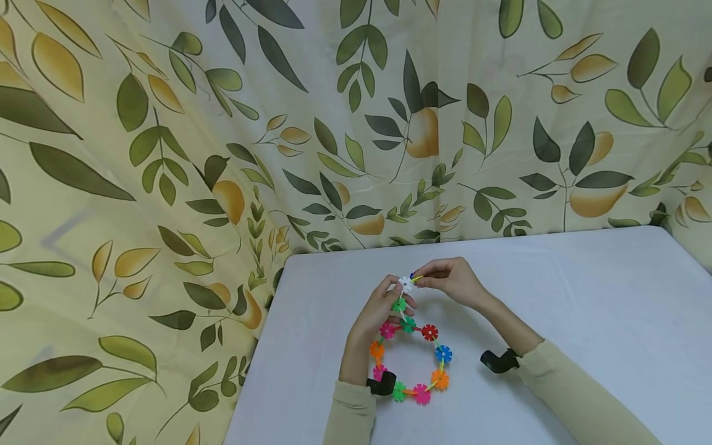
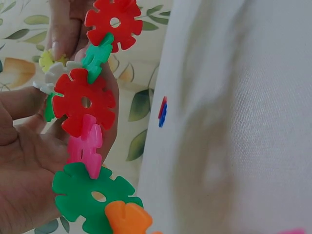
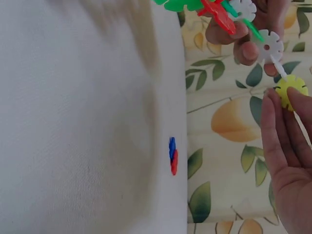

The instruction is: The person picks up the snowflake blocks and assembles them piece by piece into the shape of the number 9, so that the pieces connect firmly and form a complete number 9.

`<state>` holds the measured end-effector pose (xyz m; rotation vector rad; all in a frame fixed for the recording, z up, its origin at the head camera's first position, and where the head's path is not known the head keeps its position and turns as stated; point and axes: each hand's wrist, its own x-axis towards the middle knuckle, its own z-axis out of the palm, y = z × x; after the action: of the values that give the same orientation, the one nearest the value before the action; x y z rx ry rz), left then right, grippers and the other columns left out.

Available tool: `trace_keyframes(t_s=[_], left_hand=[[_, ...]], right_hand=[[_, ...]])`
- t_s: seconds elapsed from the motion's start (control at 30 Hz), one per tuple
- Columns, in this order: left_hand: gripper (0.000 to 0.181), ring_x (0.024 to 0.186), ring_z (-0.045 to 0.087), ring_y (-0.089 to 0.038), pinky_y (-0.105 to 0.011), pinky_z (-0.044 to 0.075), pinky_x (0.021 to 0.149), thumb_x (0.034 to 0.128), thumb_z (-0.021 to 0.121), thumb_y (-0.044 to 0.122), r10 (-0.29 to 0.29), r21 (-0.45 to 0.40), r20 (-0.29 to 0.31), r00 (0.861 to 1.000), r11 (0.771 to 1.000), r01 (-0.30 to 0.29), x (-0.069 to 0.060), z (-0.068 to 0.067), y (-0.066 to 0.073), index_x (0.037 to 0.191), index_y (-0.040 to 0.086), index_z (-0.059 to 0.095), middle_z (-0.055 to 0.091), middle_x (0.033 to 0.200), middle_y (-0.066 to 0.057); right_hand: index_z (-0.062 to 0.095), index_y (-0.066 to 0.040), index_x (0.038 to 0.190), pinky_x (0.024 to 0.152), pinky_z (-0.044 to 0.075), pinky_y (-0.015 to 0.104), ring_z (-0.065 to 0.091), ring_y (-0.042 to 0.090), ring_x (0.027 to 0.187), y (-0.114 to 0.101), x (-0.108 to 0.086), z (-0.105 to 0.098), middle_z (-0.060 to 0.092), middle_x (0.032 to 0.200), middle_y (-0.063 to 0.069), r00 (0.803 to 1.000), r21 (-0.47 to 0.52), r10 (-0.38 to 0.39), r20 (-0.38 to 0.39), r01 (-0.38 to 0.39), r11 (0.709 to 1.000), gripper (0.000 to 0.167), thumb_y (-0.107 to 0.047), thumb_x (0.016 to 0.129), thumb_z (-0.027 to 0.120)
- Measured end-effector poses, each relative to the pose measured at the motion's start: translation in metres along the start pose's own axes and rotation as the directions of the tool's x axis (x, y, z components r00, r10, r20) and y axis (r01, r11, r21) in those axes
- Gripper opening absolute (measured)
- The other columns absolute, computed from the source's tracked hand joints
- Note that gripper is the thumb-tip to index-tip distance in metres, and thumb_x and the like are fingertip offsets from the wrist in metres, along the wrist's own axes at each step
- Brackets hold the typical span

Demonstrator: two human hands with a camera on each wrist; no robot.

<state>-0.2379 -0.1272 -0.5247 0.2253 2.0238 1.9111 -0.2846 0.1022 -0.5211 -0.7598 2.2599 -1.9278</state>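
Note:
A ring of joined, notched snowflake discs, among them a blue disc point(image 1: 443, 353) and a red disc point(image 1: 429, 332), is below my hands in the head view. From its top a short branch of green and white pieces rises to my left hand point(image 1: 377, 312), whose fingers grip it around the white disc point(image 3: 270, 47). My right hand point(image 1: 453, 281) pinches a yellow disc point(image 3: 291, 91) between thumb and fingers. A white piece joins the yellow disc to the white one. Whether the whole ring touches the table cannot be told.
A small blue and red piece point(image 3: 173, 156) lies near the far edge of the white table point(image 1: 601, 296). Leaf-patterned curtains point(image 1: 356, 154) hang behind and to the left. A black wrist camera point(image 1: 499, 361) sits on each wrist.

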Motion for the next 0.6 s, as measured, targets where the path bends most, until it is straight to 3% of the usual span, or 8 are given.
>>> trace_keyframes(t_s=[0.27, 0.6], left_hand=[[0.025, 0.081, 0.072, -0.018, -0.029, 0.052, 0.062, 0.1122, 0.044, 0.04, -0.011, 0.017, -0.011, 1.0, 1.0, 0.011, -0.0008, 0.002, 0.0012, 0.121, 0.022, 0.059, 0.074, 0.097, -0.007], [0.032, 0.076, 0.07, -0.018, -0.029, 0.054, 0.06, 0.1126, 0.044, 0.035, -0.03, 0.005, -0.014, 0.999, 1.0, 0.03, 0.0026, 0.0067, -0.0032, 0.125, 0.008, 0.055, 0.074, 0.096, -0.009]], right_hand=[[0.083, -0.006, 0.102, 0.082, 0.061, 0.028, 0.077, 0.021, 0.095, -0.0022, 0.0007, -0.0033, 0.078, 0.107, 0.012, 1.0, -0.045, 0.005, 0.028, -0.004, 0.999, 0.012, -0.004, 0.09, 0.08], [0.084, -0.01, 0.095, 0.077, 0.06, 0.026, 0.075, 0.023, 0.086, 0.0007, 0.0012, -0.0067, 0.078, 0.096, 0.007, 0.994, -0.12, -0.099, 0.042, 0.103, 0.987, 0.013, -0.001, 0.087, 0.082]])
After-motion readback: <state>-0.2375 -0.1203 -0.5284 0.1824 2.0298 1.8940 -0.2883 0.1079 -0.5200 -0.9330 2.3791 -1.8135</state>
